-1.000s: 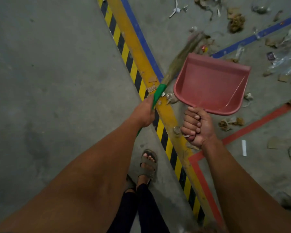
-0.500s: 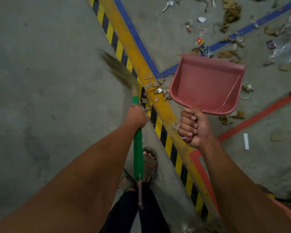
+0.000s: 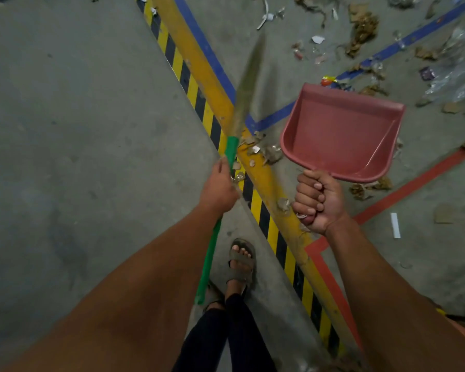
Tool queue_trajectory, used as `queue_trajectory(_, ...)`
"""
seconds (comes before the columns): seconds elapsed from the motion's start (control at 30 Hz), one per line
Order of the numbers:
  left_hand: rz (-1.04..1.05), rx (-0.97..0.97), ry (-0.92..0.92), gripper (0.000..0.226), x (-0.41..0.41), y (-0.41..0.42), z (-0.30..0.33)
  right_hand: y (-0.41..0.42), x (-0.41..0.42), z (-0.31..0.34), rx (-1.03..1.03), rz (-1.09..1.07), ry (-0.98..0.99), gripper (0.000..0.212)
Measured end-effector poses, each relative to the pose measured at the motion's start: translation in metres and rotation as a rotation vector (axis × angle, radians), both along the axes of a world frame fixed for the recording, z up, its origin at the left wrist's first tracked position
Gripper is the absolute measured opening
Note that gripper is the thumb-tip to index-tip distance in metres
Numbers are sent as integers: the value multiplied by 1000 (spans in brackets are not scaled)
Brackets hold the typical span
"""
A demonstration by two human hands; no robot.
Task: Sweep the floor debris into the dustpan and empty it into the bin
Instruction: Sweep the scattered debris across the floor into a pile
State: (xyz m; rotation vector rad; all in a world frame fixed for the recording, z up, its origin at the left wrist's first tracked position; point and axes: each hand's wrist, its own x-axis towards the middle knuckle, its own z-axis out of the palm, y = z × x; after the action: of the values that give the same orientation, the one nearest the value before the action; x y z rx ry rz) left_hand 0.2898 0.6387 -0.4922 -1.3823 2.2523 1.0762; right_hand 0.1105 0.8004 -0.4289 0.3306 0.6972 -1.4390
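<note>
Since the earlier frame, broom (image 3: pixel 246 84) bristles swing rightward, motion-blurred. Left hand (image 3: pixel 219 187) grips its green handle, fingers hidden. Debris (image 3: pixel 263 151) lies on the yellow stripe (image 3: pixel 215 84). Right hand (image 3: pixel 318 200) grips the raised dustpan (image 3: pixel 341 132), covering its handle.

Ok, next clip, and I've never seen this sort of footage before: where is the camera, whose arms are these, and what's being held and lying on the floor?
The camera sits on a person's head, looking forward and down, so the two arms are the wearer's own. The left hand grips a green-handled broom, its bristles blurred and pointing away from the person. The right hand grips the handle of a pink dustpan, which looks empty. Below is a grey concrete floor marked with yellow-black hazard tape plus blue and red lines. Small scraps of debris lie on the tape between broom and dustpan; more litter is scattered beyond. No bin is in view.
</note>
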Motion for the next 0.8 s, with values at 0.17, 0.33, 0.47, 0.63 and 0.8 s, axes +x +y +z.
queue_trajectory(0.17,165,53,-346,86,25,21,-3,5,4,-4,-20,26,-27,41)
queue_trajectory(0.33,-161,50,-384,47,-1,45,0,14,9,-14,-39,35,-48,41)
queue_trajectory(0.47,-246,120,-210,44,-39,53,-3,23,11,-14,-45,13,-51,41)
queue_trajectory(0.63,-309,123,2,80,-74,53,12,35,4,-6,-42,-6,-18,40)
queue_trajectory(0.8,-124,69,12,89,-48,48,5,38,3,4,-34,-27,-26,42)
